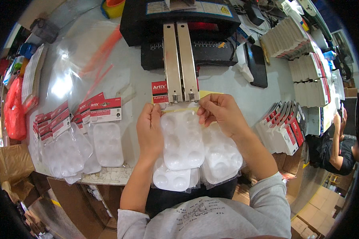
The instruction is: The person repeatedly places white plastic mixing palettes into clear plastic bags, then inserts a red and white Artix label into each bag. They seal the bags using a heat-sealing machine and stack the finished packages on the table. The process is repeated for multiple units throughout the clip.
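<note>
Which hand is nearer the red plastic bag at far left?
Left: the left hand is right of the red plastic bag; the right hand is farther right.

Flat silvery metal arms [172,59] kinda hide part of the red rectangular card [159,91]; boxy black machine [145,30] runs off up top.

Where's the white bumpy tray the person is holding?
In the head view, the white tray is near the middle, between the left hand and right hand, just below the two metal bars.
</note>
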`<state>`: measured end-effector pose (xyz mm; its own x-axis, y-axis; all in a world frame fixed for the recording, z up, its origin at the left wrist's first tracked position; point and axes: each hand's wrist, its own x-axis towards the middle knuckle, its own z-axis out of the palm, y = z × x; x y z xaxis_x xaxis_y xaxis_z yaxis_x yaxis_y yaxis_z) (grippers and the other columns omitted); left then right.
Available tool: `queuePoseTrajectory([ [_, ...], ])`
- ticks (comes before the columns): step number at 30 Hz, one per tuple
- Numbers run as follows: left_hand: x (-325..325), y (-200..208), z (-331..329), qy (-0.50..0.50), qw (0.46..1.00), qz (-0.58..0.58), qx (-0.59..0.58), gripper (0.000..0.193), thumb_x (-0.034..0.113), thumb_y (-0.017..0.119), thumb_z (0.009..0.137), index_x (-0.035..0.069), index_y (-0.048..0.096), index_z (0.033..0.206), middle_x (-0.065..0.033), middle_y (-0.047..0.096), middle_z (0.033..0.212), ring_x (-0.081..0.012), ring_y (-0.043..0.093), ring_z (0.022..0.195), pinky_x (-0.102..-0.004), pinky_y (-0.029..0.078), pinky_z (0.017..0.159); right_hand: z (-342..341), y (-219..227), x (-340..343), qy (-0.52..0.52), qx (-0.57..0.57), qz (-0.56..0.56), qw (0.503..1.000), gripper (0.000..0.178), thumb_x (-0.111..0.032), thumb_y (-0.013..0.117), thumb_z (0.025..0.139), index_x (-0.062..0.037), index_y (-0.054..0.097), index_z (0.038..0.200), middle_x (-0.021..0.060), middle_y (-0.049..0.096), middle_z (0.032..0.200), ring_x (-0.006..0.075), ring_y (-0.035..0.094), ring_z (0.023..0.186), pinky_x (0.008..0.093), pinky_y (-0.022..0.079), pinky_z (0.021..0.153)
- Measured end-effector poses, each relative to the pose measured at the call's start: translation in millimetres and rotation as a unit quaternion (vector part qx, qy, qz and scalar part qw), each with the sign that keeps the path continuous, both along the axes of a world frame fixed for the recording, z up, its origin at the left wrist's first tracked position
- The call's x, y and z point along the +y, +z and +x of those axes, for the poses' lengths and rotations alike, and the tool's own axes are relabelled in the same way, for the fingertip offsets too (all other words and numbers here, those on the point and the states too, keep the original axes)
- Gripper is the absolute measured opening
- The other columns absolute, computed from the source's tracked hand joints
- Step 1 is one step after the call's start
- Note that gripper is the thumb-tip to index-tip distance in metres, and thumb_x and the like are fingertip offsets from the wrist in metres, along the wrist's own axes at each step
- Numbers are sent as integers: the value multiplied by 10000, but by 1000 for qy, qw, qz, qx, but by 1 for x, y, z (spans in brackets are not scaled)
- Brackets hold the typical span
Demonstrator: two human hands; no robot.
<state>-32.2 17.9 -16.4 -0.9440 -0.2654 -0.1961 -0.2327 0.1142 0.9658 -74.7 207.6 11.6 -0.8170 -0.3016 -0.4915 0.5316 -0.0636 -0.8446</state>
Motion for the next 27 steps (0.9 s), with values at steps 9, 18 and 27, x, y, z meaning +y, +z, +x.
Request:
queuePoseTrajectory([
  [9,-8,4,22,-7,988,-146,-52,256,232,462,938,3,545,860,-50,560,744,-137,501,737,-280,408,692,33,34,7,-21,108,57,992,225,-126,520,897,31,568,1050,118,632,856,160,632,673,269,517,582],
  [18,-84,41,62,108,755,-644,66,287,212,627,819,-18,545,971,-181,486,1076,-317,459,1024,-398,364,894,86,62,225,-51,254,405,877,826,-80,809,607,69,389,1303,169,471,1309,163,482,1123,274,398,953],
  [27,-1,31,86,27,990,-101,90,97,72,580,857,-3,522,836,-154,596,956,-199,570,873,-306,441,788,75,83,182,-152,246,568,771,350,-126,734,739,28,614,1030,20,627,815,70,536,702,198,442,653],
])
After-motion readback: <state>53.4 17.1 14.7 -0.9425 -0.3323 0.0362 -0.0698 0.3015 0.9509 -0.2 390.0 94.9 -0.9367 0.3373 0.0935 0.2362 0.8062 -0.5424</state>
